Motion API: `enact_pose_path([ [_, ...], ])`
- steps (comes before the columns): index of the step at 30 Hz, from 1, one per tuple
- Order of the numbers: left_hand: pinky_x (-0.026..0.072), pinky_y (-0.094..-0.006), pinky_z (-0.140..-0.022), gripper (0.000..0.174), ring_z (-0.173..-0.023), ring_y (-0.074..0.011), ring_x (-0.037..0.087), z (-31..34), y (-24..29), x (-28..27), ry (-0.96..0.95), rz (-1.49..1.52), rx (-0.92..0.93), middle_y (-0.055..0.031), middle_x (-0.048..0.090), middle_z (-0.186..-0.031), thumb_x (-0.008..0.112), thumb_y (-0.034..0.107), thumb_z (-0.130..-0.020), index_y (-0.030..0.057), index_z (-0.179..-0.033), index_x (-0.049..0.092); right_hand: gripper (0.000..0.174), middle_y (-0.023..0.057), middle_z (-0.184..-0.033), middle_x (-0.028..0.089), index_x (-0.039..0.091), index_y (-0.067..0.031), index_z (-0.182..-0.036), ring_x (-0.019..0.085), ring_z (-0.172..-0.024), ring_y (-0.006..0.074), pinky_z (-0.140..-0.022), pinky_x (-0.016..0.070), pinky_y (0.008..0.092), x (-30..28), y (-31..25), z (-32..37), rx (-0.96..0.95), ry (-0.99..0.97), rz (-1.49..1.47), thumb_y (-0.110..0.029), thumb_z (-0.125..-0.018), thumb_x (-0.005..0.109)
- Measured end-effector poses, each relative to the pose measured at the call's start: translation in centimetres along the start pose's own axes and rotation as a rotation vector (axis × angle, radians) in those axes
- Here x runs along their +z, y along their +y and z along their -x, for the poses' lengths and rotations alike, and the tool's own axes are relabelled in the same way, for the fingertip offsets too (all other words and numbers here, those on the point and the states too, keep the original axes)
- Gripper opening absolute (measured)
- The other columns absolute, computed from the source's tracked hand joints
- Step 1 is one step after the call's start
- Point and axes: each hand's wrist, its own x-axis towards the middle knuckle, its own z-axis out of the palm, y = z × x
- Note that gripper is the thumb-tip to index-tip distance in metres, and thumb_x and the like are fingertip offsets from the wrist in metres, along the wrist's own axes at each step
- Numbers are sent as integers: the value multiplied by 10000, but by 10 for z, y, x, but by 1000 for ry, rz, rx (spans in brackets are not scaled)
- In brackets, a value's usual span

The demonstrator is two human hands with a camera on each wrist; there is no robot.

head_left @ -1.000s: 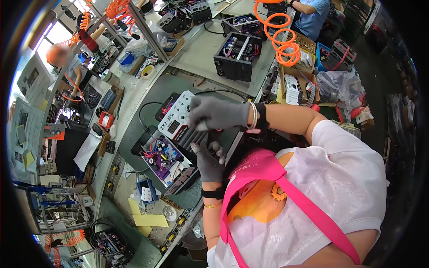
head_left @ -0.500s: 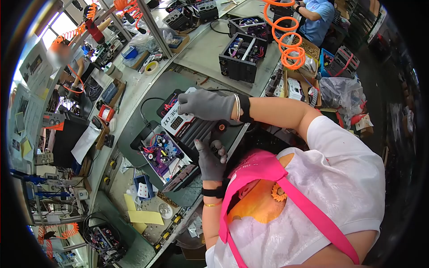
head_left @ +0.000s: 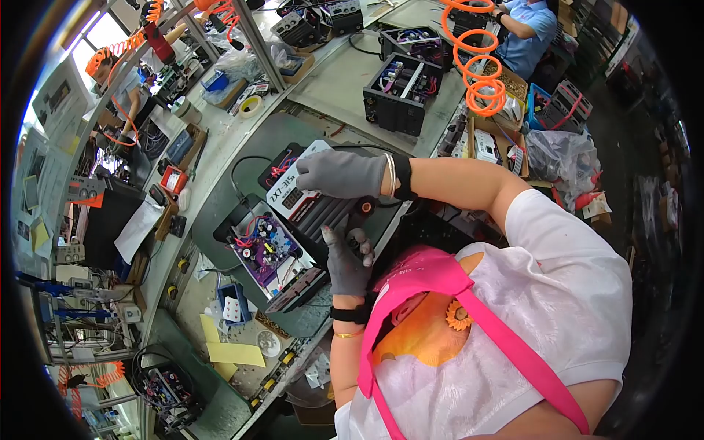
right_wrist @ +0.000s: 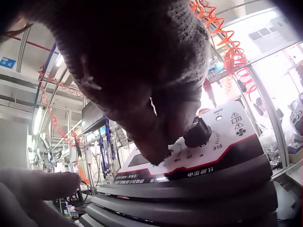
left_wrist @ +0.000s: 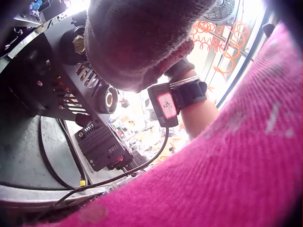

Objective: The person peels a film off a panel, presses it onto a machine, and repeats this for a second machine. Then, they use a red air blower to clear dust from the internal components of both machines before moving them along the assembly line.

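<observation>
Marked ZX7-315, the white control panel (head_left: 281,193) (right_wrist: 227,142) belongs to a black-ribbed machine lying tilted on the green mat. My gloved right hand (head_left: 343,173) (right_wrist: 137,71) is over this panel, thumb and finger pinching at a small dark knob mostly hidden behind them. Beside those fingers a larger black knob (right_wrist: 198,133) stands free. Near the machine's lower end, my left hand (head_left: 347,265) (left_wrist: 142,42) is held with its thumb raised and its fingers loosely bent, with nothing seen in them. A round socket (left_wrist: 110,99) shows below it in the left wrist view.
An opened unit with a purple board (head_left: 273,258) adjoins the machine. Farther up the bench is another opened black unit (head_left: 396,99). A blue bin (head_left: 235,302) and yellow paper (head_left: 238,355) lie lower down. Orange coiled hoses (head_left: 484,70) hang overhead; a person in blue (head_left: 529,33) sits beyond.
My right hand has shifted slightly toward the panel's upper end, its fingers coming down over it, exposing more ribs. My left hand has hardly moved. The bench view has shifted a little.
</observation>
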Motion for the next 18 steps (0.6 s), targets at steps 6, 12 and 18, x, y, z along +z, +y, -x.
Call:
enact_pose_path([
  [6,305,-195,-452,758,-604,-95,388,4,0,1,-29,-78,14,1,396,-746,358,645,-887,50,-1356,354,102,121,-806,534,548,-35,-790,605,-749,288,-657,502,378,5,-1,4,-28,60,83,-135,-775,537],
  [12,306,-184,-457,726,-598,-95,389,5,-1,1,-47,-96,13,-10,394,-743,366,633,-892,50,-1325,380,120,104,-796,537,545,-26,-783,602,-737,273,-656,506,368,10,-5,2,-105,35,215,-143,-754,545],
  [18,309,-189,-434,709,-581,-92,400,1,-6,-1,-31,-98,19,-7,428,-736,390,627,-887,49,-1298,402,110,110,-799,558,573,-33,-773,612,-758,275,-647,508,362,9,-10,1,-45,-3,241,-138,-748,548],
])
